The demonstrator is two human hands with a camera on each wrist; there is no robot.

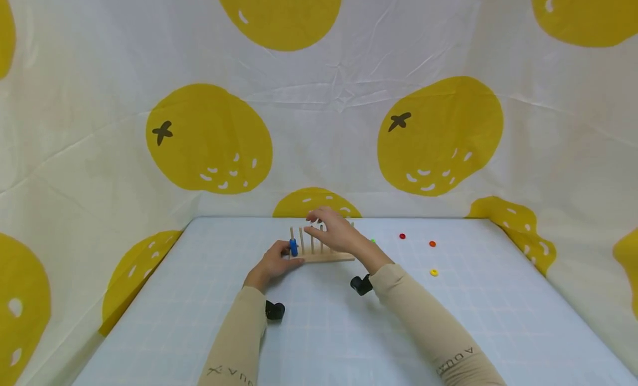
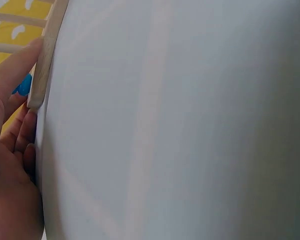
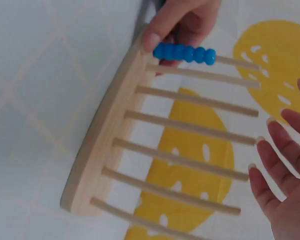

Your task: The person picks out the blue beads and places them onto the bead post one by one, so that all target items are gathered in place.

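A wooden peg stand (image 3: 97, 145) with a row of upright pegs is on the table. Several blue beads (image 3: 185, 53) are stacked on its leftmost peg, while the other pegs in the right wrist view are bare. My left hand (image 1: 274, 260) grips the stand's left end, thumb (image 2: 21, 62) along the front of the base and the other fingers behind it. Above the middle pegs is my right hand (image 1: 335, 231), its fingers (image 3: 276, 162) spread and slightly bent near the peg tops. Nothing shows between its fingertips.
Right of the stand, small beads lie on the pale checked tablecloth (image 1: 319, 325): a red one (image 1: 402, 236), an orange one (image 1: 432, 243) and a yellow one (image 1: 434, 272). A green bead (image 1: 372, 240) shows beside the right forearm. Behind hangs a fruit-patterned cloth (image 1: 324, 137).
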